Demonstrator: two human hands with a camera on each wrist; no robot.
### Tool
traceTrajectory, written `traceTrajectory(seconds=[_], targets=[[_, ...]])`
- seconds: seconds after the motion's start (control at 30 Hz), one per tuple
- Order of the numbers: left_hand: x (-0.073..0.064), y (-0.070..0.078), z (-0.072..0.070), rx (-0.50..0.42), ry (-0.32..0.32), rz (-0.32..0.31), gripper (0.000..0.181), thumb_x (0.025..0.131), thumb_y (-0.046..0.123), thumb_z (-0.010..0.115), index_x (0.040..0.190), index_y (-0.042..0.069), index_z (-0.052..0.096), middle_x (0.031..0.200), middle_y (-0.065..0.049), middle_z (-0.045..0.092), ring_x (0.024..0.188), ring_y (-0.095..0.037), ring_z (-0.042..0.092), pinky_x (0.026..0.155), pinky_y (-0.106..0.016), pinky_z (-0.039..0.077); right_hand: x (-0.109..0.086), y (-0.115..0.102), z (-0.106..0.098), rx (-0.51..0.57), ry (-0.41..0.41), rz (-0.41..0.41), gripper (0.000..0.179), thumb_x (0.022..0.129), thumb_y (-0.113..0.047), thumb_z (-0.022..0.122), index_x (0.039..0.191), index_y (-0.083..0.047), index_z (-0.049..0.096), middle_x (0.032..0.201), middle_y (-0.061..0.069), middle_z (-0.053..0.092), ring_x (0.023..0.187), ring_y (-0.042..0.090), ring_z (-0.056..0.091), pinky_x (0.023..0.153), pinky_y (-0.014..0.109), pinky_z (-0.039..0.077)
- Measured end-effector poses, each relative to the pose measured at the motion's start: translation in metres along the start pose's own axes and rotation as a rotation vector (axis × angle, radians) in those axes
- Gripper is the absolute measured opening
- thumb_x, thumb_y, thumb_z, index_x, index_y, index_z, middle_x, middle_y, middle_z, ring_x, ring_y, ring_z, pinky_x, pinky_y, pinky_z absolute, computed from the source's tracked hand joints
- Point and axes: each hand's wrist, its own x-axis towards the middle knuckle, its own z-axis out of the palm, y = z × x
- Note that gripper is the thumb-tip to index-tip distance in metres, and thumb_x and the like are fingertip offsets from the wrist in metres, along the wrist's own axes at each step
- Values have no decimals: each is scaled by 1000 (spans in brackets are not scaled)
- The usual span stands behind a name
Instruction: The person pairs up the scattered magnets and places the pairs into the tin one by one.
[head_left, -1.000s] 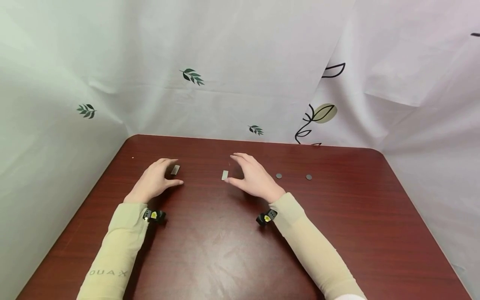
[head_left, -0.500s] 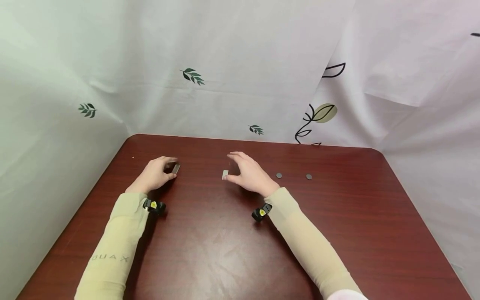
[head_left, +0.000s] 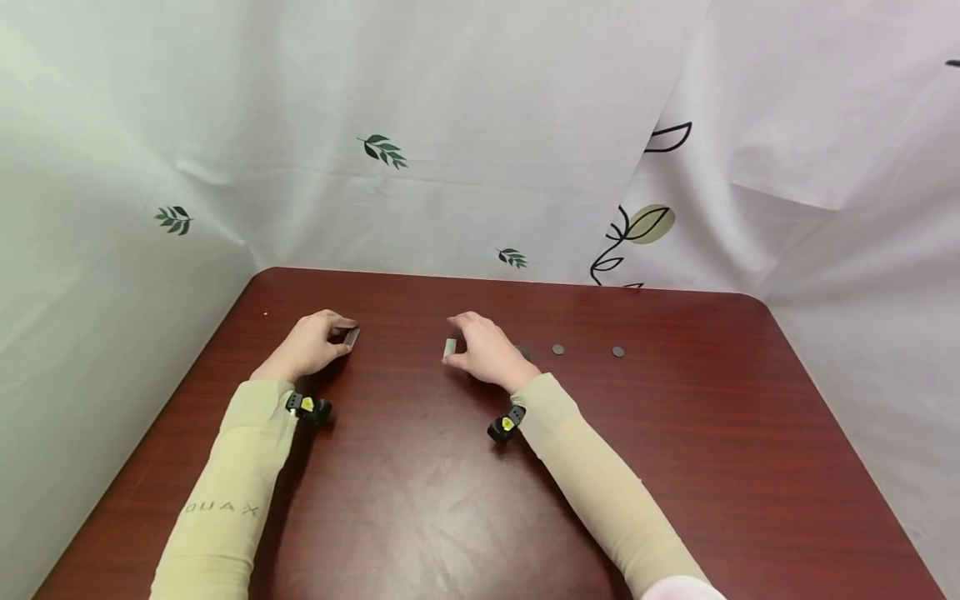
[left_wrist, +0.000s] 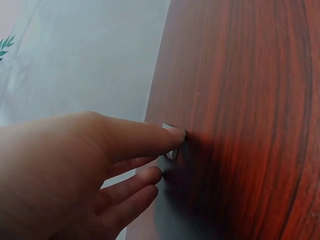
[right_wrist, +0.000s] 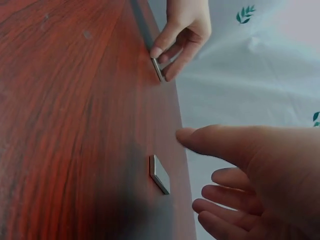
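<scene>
My left hand [head_left: 307,343] is at the far left of the table, its thumb and fingers pinching a small flat silvery rectangular block [head_left: 352,337]. In the left wrist view the thumb covers part of that block [left_wrist: 172,151]. The right wrist view shows the block's edge against the table, between thumb and fingers. Just right of the middle, my right hand [head_left: 483,350] reaches over a second such block [head_left: 449,347]. This second block [right_wrist: 159,175] lies flat on the table, with the right thumb [right_wrist: 215,140] apart from it and the fingers loosely bent.
Three dark round discs lie in a row to the right: one disc [head_left: 523,353] partly behind the right hand, a middle disc [head_left: 558,350] and a right disc [head_left: 618,352]. White curtain [head_left: 450,167] hangs behind the reddish-brown table [head_left: 405,500]. A tiny pale speck [head_left: 266,314] lies far left.
The left thumb and fingers have closed onto the left block. My right hand has moved slightly left, its fingers drawing in around the second block, and a third disc now shows behind it.
</scene>
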Motion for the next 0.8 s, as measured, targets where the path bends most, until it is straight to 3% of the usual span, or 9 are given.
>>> traceTrajectory(seconds=[0.4,0.8], targets=[[2,0,3,1,-24,-8,39,88,9,79,121,-10,68,108,-23,63,101,-39,63,89,-53,50,7,-4,13,-94,-43,32,56,94,-21,75,141,3,56,137,18,56,123,29,55,100,38,47],[-3,8,9,-28,1,-30,36,83,17,86,109,-4,75,99,-13,71,95,-32,66,88,-51,51,8,-2,22,-140,22,-18,34,94,-8,70,126,3,68,121,17,62,114,33,57,99,38,46]])
